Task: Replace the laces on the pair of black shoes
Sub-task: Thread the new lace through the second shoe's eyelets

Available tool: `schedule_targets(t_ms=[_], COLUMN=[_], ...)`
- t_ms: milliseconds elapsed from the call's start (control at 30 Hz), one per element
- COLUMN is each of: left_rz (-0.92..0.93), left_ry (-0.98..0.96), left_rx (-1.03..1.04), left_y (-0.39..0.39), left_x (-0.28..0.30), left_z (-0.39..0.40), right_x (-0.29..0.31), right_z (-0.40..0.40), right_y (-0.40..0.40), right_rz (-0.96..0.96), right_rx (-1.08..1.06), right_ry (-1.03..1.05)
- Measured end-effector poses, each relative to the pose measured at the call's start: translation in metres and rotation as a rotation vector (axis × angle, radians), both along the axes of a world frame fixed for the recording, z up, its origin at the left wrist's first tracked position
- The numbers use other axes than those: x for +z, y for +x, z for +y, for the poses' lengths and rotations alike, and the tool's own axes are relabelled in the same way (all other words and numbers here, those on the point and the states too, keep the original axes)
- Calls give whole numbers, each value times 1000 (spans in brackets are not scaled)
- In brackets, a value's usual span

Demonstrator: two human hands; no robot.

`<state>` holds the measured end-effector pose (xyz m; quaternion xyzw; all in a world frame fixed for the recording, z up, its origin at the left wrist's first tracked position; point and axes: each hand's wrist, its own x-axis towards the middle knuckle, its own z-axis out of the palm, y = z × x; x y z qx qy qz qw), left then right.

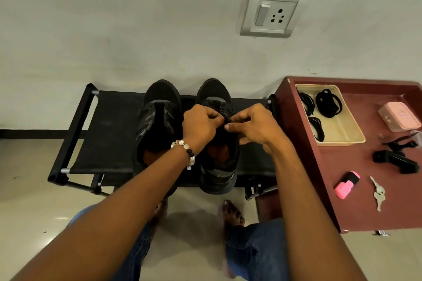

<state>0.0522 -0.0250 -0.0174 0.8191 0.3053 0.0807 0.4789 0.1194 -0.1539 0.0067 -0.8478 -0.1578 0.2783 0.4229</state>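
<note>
While both hands work at the right shoe, layout runs as below.
Shoes: two black shoes side by side on rack [109, 134], toes toward wall.
Left shoe [157, 121]: no lace seen in the eyelets, tongue area open, orange insole showing.
Right shoe [217, 162]: black lace [215, 106] threaded across the front eyelets, heel hanging over rack's near edge.
Left hand [201, 125]: fingers curled, pinching at the lace over right shoe's tongue; the strand itself is hard to make out against black.
Right hand [253, 125]: thumb and forefinger pinched together on a dark lace end, other fingers loosely curled; fingertips of the two hands nearly meet.
Bracelet [186, 150]: beads, white and black, on left wrist.
Rack: black fabric top, black frame with metal joints, against wall.
Table [319, 166]: maroon, just right of rack.
Tray [347, 130]: beige, far-left part of table, holds three bundles of black laces [328, 102].
Pink box [398, 116]: right of tray.
Black part [395, 159]: plastic piece near table's right edge, kind unclear.
Highlighter [347, 185]: pink with black cap, near side of table.
Keys [378, 194]: just right of highlighter.
Socket [274, 12]: switch and outlet plate on wall above the shoes.
Person: blue jeans, bare feet on pale tiled floor below rack.
</note>
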Motion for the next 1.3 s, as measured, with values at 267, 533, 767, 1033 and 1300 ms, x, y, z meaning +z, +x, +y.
schedule_targets(t_ms=[267, 533, 767, 1033, 1300], left_rz=[70, 107, 88, 80, 283], left_ry=[-199, -185, -154, -31, 341], left_rx=[63, 66, 99, -118, -269], left_y=[4, 6, 5, -8, -20], left_x=[0, -2, -3, 9, 10], left_z=[2, 1, -6, 13, 14], right_x=[-6, -10, -13, 3, 5], right_z=[-5, 5, 9, -7, -26], right_y=[5, 3, 0, 8, 18], right_rz=[123, 22, 26, 419, 700], right_rx=[-64, -133, -241, -549, -967], right_ry=[100, 57, 90, 281, 1014])
